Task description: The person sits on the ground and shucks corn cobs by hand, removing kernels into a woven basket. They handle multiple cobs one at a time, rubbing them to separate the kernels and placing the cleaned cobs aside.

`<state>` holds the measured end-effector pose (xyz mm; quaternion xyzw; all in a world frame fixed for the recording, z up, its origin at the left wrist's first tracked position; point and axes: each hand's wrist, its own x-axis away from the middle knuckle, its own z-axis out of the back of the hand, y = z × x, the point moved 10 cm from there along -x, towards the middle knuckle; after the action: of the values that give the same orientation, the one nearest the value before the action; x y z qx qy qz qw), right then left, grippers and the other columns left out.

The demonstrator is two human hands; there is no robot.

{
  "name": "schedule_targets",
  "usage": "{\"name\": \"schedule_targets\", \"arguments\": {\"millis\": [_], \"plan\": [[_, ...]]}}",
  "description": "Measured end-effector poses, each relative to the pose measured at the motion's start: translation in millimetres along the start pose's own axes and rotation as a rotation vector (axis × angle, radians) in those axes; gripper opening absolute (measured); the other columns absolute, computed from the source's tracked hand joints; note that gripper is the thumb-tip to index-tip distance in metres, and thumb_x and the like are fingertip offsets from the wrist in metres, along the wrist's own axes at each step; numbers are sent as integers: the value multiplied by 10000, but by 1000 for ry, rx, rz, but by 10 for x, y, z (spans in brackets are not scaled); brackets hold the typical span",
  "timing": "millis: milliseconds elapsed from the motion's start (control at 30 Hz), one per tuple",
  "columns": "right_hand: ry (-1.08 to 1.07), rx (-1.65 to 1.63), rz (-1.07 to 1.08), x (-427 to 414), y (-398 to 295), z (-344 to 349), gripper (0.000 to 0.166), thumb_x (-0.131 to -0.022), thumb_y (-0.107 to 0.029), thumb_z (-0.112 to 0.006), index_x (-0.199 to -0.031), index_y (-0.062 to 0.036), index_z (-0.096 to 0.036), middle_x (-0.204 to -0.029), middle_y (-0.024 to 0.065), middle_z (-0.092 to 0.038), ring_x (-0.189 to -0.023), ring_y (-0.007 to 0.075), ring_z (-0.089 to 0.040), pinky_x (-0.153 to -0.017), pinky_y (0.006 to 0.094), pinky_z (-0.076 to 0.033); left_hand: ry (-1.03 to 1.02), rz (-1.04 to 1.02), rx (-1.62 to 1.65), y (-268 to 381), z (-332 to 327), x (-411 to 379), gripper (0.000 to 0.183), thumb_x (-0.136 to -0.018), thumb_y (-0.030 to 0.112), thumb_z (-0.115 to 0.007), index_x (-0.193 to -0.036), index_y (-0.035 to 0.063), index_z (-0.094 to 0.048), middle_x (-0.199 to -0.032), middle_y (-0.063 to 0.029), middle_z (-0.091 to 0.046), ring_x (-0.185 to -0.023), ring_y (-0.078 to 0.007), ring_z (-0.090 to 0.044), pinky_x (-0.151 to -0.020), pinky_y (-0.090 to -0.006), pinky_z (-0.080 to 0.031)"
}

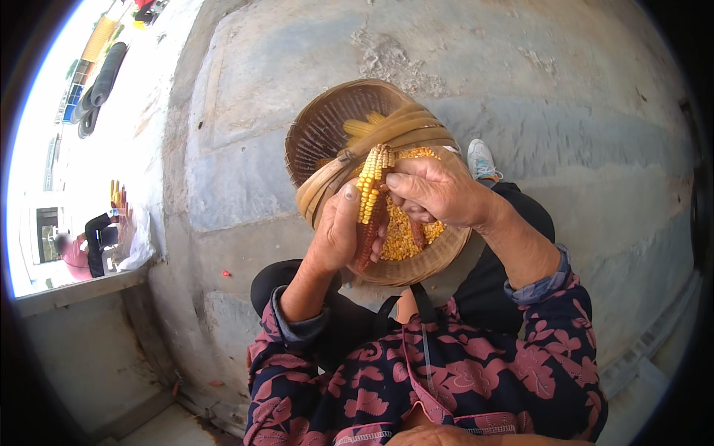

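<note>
My left hand [338, 228] is closed around a partly shelled corn cob [369, 192]; yellow kernels cover its upper side, and the lower end is bare and reddish. My right hand [438, 189] presses against the cob's right side with thumb and bent fingers; whether it holds anything else is hidden. Both hands are above a round woven bamboo basket [435, 266] with a broad wrapped handle [390, 131] across it. Loose corn kernels [399, 237] lie in the near part, with a bare reddish cob [417, 233] on them. Yellow ears of corn [360, 128] show beyond the handle.
A concrete floor [268, 167] surrounds the basket. A white shoe [481, 159] is just right of it. At the far left, another person [76, 259] sits beside a pale plastic sheet [138, 240], beyond a low ledge [83, 292]. Dark rolls [106, 75] lie farther off.
</note>
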<state>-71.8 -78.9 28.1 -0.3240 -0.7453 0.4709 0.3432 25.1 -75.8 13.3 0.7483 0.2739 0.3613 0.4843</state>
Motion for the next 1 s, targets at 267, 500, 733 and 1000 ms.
{"name": "schedule_targets", "arguments": {"millis": [267, 500, 733, 1000], "plan": [[123, 163, -50, 41, -149, 26, 331, -975, -287, -443, -944, 18, -567, -721, 45, -558, -662, 117, -545, -594, 286, -470, 83, -145, -335, 83, 139, -38, 387, -1040, 363, -374, -1081, 9, -523, -681, -49, -566, -480, -109, -512, -433, -240, -416], [298, 480, 148, -3, 69, 193, 219, -921, -132, -428, -966, 28, -570, -788, 83, -608, -673, 144, -589, -643, 288, -509, 73, -183, -668, 97, 91, -39, 317, -1023, 288, -429, -1044, -8, -541, -700, -71, -563, -592, -157, -560, -558, -301, -464], [145, 127, -29, 29, -109, 162, 258, -941, -215, -471, -951, 28, -558, -774, 87, -575, -662, 167, -562, -660, 318, -492, 78, -128, -385, 168, 109, -72, 357, -1029, 312, -391, -1077, -2, -553, -736, -17, -558, -599, -90, -530, -543, -248, -433], [191, 114, -157, 70, 20, 71, 303, -960, -264, -400, -1042, -26, -570, -776, 31, -574, -608, 80, -505, -540, 223, -416, 36, -355, -723, 402, 72, 49, 298, -976, 280, -525, -910, -10, -502, -703, -279, -586, -698, -467, -598, -630, -497, -466]]}}
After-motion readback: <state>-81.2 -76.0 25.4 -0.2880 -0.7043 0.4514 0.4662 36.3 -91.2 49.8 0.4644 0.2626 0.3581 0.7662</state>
